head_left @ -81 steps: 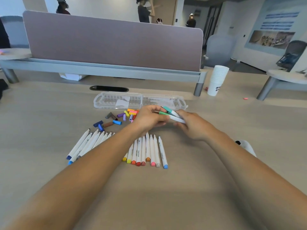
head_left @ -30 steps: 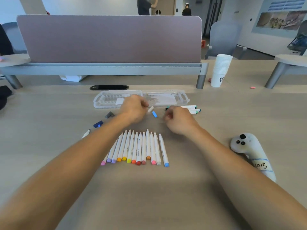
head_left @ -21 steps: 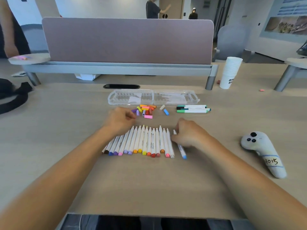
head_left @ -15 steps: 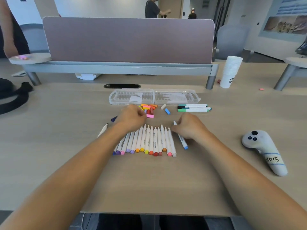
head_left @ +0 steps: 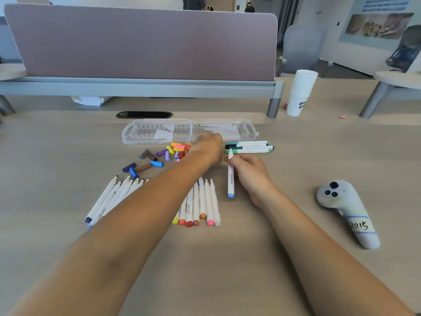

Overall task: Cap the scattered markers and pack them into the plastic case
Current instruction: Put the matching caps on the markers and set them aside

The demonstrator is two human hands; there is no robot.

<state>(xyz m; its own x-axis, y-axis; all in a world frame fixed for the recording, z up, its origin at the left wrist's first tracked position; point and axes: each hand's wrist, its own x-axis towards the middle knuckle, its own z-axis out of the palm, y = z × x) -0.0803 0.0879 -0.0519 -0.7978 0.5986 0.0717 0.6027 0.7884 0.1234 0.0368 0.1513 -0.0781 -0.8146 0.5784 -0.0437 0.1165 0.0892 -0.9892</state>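
- At mid-counter [head_left: 227,258], beside the marker row [head_left: 200,201]: blue marker [head_left: 230,179], uncapped, nib up, gripped in right hand [head_left: 250,172].
- Left hand [head_left: 208,145]: over caps [head_left: 175,150] by the case [head_left: 127,135]; grip not discernible.
- Advice: choose the matching blue cap, push on straight till seated.

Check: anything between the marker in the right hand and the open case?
Yes. The left hand reaches across just in front of the plastic case, between it and the marker the right hand holds. Loose caps lie along the case's near edge.
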